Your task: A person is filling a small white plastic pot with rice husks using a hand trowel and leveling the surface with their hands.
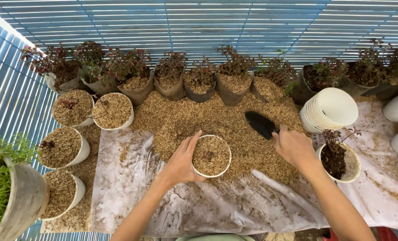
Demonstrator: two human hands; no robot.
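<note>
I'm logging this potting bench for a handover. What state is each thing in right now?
Left hand: gripping the pot's side.
Pot: upright, filled with husk.
Right hand: closed on the trowel handle.
Trowel: black blade resting on the husk pile.
Pot stack: empty, nested, lying on its side.
Seedling pot: upright, dark soil, partly filled.

You see a stack of white pots (pixel 330 111) at the right, a row of dark grow bags (pixel 199 87) with red-leaved plants behind, and a green plant (pixel 0 178) at the left.
</note>
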